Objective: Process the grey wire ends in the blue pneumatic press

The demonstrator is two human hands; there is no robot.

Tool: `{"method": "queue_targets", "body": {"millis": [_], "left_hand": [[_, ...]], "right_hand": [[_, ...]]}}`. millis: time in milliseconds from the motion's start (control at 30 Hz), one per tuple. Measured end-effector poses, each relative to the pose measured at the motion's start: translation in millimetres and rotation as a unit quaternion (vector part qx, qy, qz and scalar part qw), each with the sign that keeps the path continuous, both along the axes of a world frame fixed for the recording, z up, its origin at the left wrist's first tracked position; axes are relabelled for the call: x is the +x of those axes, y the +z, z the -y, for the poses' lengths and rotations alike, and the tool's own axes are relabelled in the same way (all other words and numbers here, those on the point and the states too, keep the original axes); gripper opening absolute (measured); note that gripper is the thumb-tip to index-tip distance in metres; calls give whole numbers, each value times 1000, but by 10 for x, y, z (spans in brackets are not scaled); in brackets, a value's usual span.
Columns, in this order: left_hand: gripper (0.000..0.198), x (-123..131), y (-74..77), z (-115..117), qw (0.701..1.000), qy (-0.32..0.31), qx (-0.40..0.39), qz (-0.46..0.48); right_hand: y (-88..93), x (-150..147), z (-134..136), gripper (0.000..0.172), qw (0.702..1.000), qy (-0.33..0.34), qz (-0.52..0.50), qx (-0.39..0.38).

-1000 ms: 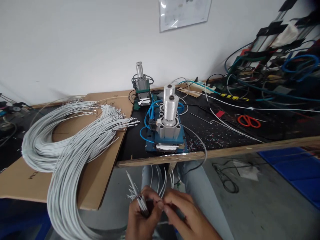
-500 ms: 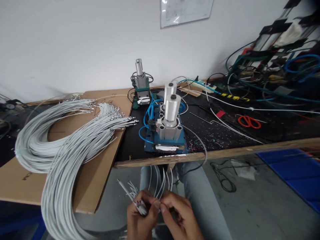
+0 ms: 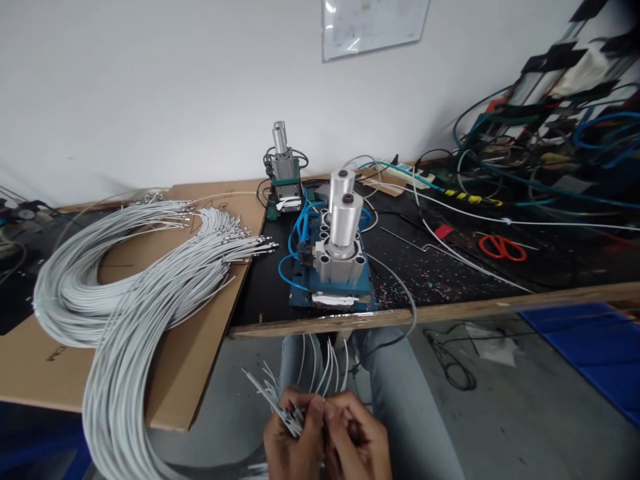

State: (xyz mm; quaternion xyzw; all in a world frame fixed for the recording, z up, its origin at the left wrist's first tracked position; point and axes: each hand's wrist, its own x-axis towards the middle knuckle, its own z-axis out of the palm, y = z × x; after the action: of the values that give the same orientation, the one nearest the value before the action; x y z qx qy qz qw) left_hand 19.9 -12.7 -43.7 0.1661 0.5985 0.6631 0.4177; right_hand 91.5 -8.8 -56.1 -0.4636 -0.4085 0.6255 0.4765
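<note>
At the lower middle, in front of the bench edge, my left hand (image 3: 295,430) is closed around several white cables (image 3: 279,407) whose ends stick out to the upper left. Fingertips of my right hand (image 3: 357,433) meet the left thumb and finger in a pinch; what lies between them is too small to make out. More thin white cables (image 3: 330,367) rise behind both hands, over the lap. A big looped bundle of white cables (image 3: 125,333) lies on cardboard (image 3: 170,393) at the left and hangs over its front edge.
A blue-based pneumatic press (image 3: 340,267) stands at the bench's front edge (image 3: 450,307), with a smaller press (image 3: 285,173) behind it. Orange-handled scissors (image 3: 500,247), loose cables and a metal rod lie on the right. A grey hose (image 3: 413,313) loops over the edge.
Both hands have shifted slightly, the left one a little to the right, and the fingertips are pressed closer together. The held cables have moved right with the left hand.
</note>
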Motion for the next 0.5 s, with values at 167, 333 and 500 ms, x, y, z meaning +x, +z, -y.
{"method": "queue_targets", "body": {"millis": [167, 333, 500], "left_hand": [[53, 88, 85, -6, 999, 33, 2, 9], [48, 87, 106, 0, 999, 35, 8, 8], [50, 117, 135, -3, 999, 41, 18, 0]], "right_hand": [[42, -34, 46, 54, 998, -55, -1, 2], [20, -42, 45, 53, 996, -80, 13, 25], [20, -55, 75, 51, 994, -97, 32, 35]]}}
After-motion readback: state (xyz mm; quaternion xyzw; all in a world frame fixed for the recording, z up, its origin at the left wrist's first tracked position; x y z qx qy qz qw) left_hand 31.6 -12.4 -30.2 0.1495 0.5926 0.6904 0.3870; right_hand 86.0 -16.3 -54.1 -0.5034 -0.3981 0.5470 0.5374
